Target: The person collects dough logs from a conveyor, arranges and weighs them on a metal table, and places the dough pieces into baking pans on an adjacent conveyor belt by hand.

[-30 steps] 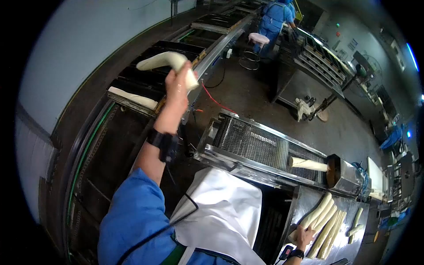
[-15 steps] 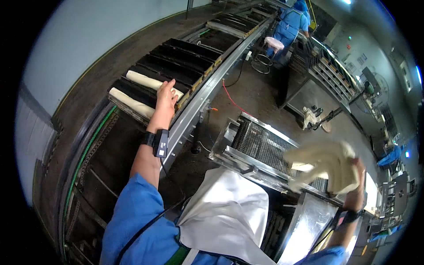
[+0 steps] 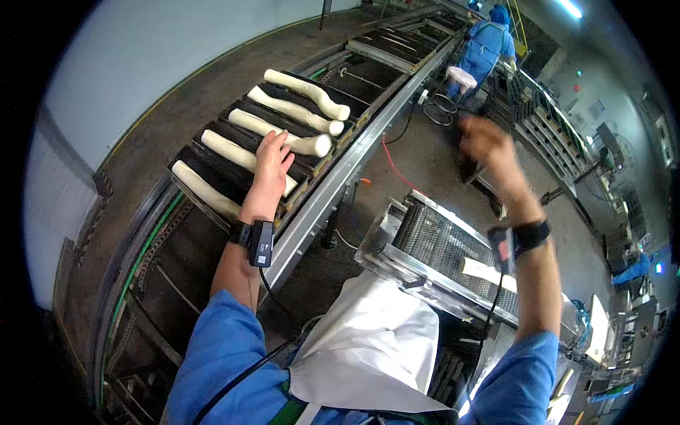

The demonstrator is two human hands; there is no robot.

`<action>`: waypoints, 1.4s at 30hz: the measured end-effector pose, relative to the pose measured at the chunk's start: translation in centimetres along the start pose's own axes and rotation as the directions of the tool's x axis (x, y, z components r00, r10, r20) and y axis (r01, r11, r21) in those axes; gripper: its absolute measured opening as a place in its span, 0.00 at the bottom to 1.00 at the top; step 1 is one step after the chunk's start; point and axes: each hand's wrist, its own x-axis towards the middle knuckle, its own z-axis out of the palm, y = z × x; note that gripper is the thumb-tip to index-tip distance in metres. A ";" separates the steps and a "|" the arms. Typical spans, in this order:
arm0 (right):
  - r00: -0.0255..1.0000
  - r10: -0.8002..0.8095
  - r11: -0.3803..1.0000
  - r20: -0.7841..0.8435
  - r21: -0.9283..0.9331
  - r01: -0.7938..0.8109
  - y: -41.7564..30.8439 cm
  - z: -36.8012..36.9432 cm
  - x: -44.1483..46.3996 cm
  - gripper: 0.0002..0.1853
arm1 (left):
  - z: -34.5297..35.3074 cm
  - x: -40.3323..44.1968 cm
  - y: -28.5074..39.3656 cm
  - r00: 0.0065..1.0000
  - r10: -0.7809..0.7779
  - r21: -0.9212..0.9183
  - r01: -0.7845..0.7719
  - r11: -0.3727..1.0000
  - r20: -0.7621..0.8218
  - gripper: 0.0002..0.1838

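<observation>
Several long pale dough rolls (image 3: 294,113) lie side by side in the black trays (image 3: 308,170) of the line on the left. My left hand (image 3: 270,164) rests over one of the nearer rolls, its fingers apart and the fingertips by the neighbouring roll. My right hand (image 3: 490,145) is raised over the floor beyond the mesh conveyor, blurred by motion, and no dough shows in it. Below my right forearm another pale dough roll (image 3: 482,270) lies on the mesh belt (image 3: 432,237), partly hidden by the wrist strap and arm.
A metal rail (image 3: 340,170) runs along the tray line. A co-worker in blue (image 3: 489,46) stands at the far end, near a stool (image 3: 460,76). Racks of stacked trays (image 3: 545,131) stand at the right. Cables hang from both my wrists.
The bundle of dough rolls has left my right hand; more rolls now lie in the trays. My right hand has moved up and forward. My left hand stays by the near trays, its fingers more spread.
</observation>
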 end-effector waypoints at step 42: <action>0.242 0.840 0.503 -0.486 0.864 -0.011 22.9 -2.4 -48.8 0.09 | -2.9 6.0 -3.4 0.952 0.220 0.602 -0.050 0.797 -0.212 0.45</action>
